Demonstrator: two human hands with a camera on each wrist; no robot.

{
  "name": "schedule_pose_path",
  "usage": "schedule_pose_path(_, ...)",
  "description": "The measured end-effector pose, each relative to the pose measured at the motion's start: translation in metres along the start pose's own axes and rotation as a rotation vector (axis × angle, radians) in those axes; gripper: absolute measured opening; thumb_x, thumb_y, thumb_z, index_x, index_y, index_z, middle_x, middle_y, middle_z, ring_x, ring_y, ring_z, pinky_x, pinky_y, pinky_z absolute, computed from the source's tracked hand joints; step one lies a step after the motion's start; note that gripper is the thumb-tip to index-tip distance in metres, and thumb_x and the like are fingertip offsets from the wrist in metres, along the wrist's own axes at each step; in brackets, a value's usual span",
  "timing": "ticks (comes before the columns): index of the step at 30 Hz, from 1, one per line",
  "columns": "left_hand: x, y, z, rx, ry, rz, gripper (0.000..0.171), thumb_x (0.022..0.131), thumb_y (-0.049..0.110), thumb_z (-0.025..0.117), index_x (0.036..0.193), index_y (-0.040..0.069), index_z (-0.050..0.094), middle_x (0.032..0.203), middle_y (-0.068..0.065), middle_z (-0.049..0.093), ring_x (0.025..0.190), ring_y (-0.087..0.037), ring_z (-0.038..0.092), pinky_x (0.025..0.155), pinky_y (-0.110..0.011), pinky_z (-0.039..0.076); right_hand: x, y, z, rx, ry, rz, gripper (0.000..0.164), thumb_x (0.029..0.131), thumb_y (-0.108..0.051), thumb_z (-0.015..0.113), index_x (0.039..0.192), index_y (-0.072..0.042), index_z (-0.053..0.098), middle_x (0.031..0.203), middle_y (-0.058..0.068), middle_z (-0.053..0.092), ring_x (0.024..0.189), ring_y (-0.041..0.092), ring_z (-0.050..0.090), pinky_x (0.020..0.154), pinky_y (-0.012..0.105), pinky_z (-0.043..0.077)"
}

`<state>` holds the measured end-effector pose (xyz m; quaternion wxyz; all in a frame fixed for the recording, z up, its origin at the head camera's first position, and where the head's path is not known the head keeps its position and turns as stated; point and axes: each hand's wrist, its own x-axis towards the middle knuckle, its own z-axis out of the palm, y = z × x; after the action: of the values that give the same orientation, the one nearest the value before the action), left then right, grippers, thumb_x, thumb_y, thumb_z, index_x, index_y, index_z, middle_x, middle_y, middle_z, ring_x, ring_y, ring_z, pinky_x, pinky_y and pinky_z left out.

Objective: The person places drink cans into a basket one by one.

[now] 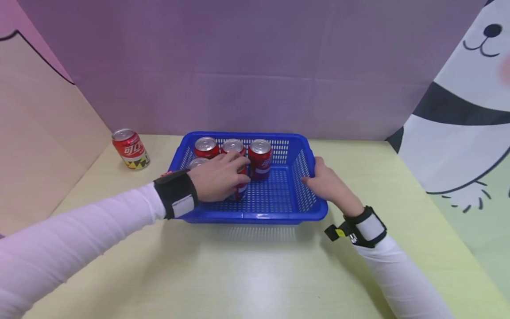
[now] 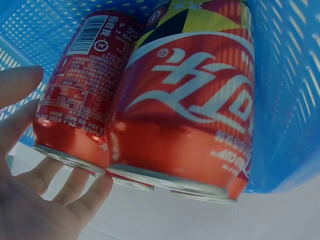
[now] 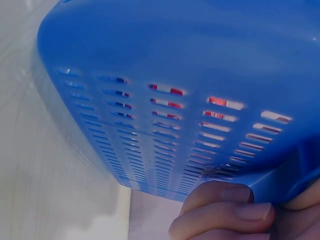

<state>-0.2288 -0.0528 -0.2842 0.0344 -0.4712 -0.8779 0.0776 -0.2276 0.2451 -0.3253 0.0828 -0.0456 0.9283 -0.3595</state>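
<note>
A blue plastic basket point(image 1: 255, 216) with slotted walls stands on the table, and several red soda cans are upright inside its left and middle part. My left hand point(image 1: 219, 176) reaches over the left rim and holds a soda can point(image 1: 239, 191) in the front row, its top hidden under the palm. In the left wrist view, fingers point(image 2: 67, 187) lie at that can's point(image 2: 85, 75) top rim, beside a nearer can point(image 2: 185, 100). My right hand point(image 1: 326, 181) grips the basket's right rim; curled fingers point(image 3: 220, 215) show against the slotted wall point(image 3: 165, 120) in the right wrist view.
One more red can point(image 1: 130, 149) stands outside the basket at the table's back left. Behind the pale wooden table point(image 1: 255, 274) rises a purple backdrop point(image 1: 255, 66), with a cartoon-printed panel point(image 1: 470, 124) on the right.
</note>
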Motion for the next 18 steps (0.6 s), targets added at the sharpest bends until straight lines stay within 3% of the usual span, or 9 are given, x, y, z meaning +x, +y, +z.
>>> schedule_pose_path(5,-0.003,-0.004,-0.011,-0.061,0.016,0.020,0.029,0.093,0.021,0.070,0.122,0.016,0.072,0.137,-0.014,0.054,0.128,-0.031,0.044,0.104,-0.047,0.041,0.001,-0.001,0.000,-0.006,0.001,-0.006,0.066,0.097,-0.010,0.052,0.146,0.013,0.015,0.130,0.040,0.046,0.106,0.046,0.059,0.082,0.052,0.055)
schedule_pose_path(9,-0.008,-0.015,-0.027,-0.117,0.107,0.022,0.026,0.095,0.018,0.067,0.118,0.009,0.072,0.123,-0.010,0.061,0.116,-0.024,0.053,0.096,-0.038,0.050,0.001,-0.001,0.000,-0.014,0.003,-0.004,0.065,0.097,-0.011,0.051,0.145,0.013,0.015,0.130,0.040,0.045,0.106,0.047,0.059,0.082,0.053,0.055)
schedule_pose_path(13,-0.017,-0.034,-0.048,-0.112,0.212,-0.011,0.020,0.094,0.015,0.067,0.111,0.006,0.072,0.112,-0.009,0.063,0.102,-0.023,0.058,0.086,-0.036,0.054,0.001,-0.001,0.000,-0.015,0.005,-0.008,0.065,0.097,-0.011,0.052,0.145,0.014,0.016,0.129,0.040,0.046,0.105,0.047,0.059,0.082,0.052,0.055)
schedule_pose_path(18,-0.035,-0.070,-0.069,-0.057,0.276,-0.083,0.014,0.092,0.010,0.067,0.102,0.002,0.072,0.106,-0.014,0.063,0.094,-0.027,0.059,0.080,-0.042,0.056,0.000,-0.001,0.000,-0.021,0.001,-0.003,0.065,0.097,-0.011,0.051,0.145,0.014,0.016,0.130,0.040,0.046,0.106,0.047,0.059,0.082,0.053,0.055)
